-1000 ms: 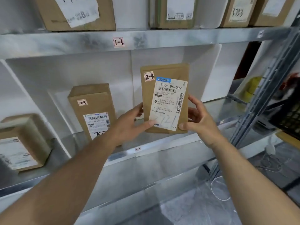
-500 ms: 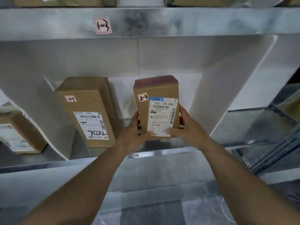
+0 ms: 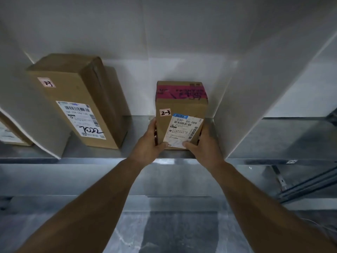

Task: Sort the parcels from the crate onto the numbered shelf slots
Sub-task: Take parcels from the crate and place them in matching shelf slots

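As left hand point(image 3: 148, 147) and right hand point(image 3: 204, 147) grip its sides, the parcel point(image 3: 180, 106) stands between.

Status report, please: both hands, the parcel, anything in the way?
The parcel marked 2-3: gripped by left hand and right hand. Upright, seems set on the shelf. A taller box to its left, apart, not in the way.

A grey, mottled floor point(image 3: 178, 232) is seen along the bottom of the view, streaked with pale scuff marks. At the right edge, dark metal rails point(image 3: 310, 183) are seen running diagonally, with a perforated strut point(image 3: 279, 178) set beside them. A white wall panel point(image 3: 164, 24) is seen at the back, crossed by a faint vertical seam.
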A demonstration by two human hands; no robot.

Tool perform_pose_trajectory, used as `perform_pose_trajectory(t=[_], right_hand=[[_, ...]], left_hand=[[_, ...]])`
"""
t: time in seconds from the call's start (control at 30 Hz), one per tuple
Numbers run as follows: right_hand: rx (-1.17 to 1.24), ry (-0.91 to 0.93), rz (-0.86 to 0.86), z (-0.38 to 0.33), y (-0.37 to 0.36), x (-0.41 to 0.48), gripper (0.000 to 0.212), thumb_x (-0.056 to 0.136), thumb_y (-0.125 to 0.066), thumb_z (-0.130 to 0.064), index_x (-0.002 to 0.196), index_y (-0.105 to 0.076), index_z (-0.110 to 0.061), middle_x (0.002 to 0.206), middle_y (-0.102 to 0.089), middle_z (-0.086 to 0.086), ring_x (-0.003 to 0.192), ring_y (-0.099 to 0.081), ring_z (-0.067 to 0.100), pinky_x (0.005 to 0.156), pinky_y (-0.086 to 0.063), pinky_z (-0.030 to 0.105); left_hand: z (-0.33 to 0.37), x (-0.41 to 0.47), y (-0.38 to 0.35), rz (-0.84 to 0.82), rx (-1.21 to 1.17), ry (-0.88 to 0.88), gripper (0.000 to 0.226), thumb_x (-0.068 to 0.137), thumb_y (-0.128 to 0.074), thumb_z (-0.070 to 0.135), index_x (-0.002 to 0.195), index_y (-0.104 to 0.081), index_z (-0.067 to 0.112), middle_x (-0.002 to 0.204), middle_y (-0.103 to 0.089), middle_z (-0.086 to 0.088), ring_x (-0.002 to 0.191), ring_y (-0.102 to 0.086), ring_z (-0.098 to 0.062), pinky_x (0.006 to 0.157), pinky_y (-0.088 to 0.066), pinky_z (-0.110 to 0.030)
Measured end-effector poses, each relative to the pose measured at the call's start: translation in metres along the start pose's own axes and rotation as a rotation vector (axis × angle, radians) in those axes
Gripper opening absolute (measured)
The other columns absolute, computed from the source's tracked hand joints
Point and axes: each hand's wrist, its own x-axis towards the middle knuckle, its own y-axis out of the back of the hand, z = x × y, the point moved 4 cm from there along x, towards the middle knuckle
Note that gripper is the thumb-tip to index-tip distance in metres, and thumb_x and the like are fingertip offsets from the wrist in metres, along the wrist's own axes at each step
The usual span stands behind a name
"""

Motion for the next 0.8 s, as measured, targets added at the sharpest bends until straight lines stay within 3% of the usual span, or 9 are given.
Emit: perform_pose_trajectory(t=[0.13,0.2,0.3,0.37,0.47,0.67,0.8], right_hand=[[-0.018,-0.023,-0.028,0.004,0.001,0.002,0.076,0.078,-0.075,-0.015,0.140,-0.031,-0.020,0.133,-0.057,0.001,0.113,-0.060,0.020,0.089,-0.052,0.032],[-0.067,-0.014,-0.019,0.002,0.004,0.000,0.083,0.077,-0.076,-0.018,0.144,-0.026,-0.019,0.134,-0.054,0.004,0.112,-0.060,0.025,0.090,-0.052,0.038],[-0.150,-0.017,0.030,-0.001,0.013,-0.015,0.090,0.077,-0.076,-0.021,0.147,-0.020,-0.015,0.137,-0.048,0.009,0.119,-0.052,0.029,0.094,-0.048,0.038],[-0.140,0.004,0.092,0.000,0.015,-0.034,0.087,0.076,-0.076,-0.020,0.144,-0.021,-0.019,0.136,-0.045,0.010,0.121,-0.049,0.030,0.091,-0.049,0.040],[-0.228,0.074,0.152,-0.002,0.008,-0.068,0.070,0.076,-0.076,-0.023,0.135,-0.040,-0.017,0.130,-0.048,0.009,0.114,-0.053,0.031,0.084,-0.050,0.040],[-0.356,0.279,-0.010,-0.026,-0.025,-0.104,0.053,0.070,-0.082,-0.024,0.116,-0.059,-0.011,0.110,-0.062,0.011,0.098,-0.063,0.030,0.077,-0.054,0.036],[-0.373,0.364,-0.128,-0.052,-0.045,-0.109,0.052,0.086,-0.064,-0.031,0.133,-0.046,-0.015,0.130,-0.050,0.008,0.120,-0.048,0.026,0.097,-0.040,0.033]], left_hand=[[0.004,-0.006,0.002,-0.023,-0.029,0.039,0.092,0.088,-0.065,0.013,0.150,-0.001,0.034,0.148,-0.041,0.007,0.131,-0.047,-0.022,0.103,-0.045,-0.044],[0.006,-0.011,0.005,-0.011,-0.038,0.035,0.093,0.088,-0.067,0.015,0.150,0.001,0.032,0.145,-0.038,0.013,0.129,-0.045,-0.014,0.102,-0.045,-0.032],[0.010,-0.024,0.012,0.056,-0.006,0.003,0.073,0.086,-0.069,0.018,0.134,-0.018,0.040,0.129,-0.041,0.021,0.118,-0.041,-0.003,0.089,-0.039,-0.015],[0.013,-0.038,0.015,0.098,0.020,0.000,0.076,0.086,-0.070,0.025,0.142,-0.020,0.036,0.136,-0.042,0.014,0.125,-0.040,-0.007,0.096,-0.038,-0.022],[0.007,-0.065,0.015,0.188,0.082,0.022,0.087,0.085,-0.069,0.036,0.151,-0.014,0.029,0.153,-0.032,0.005,0.139,-0.034,-0.018,0.107,-0.036,-0.032],[-0.016,-0.134,0.011,0.368,0.258,0.117,0.079,0.085,-0.064,0.045,0.149,-0.025,0.021,0.152,-0.035,0.001,0.138,-0.033,-0.018,0.110,-0.029,-0.029],[-0.038,-0.175,0.032,0.457,0.373,0.185,0.076,0.084,-0.066,0.047,0.144,-0.038,0.011,0.146,-0.045,-0.008,0.134,-0.040,-0.025,0.109,-0.032,-0.034]])
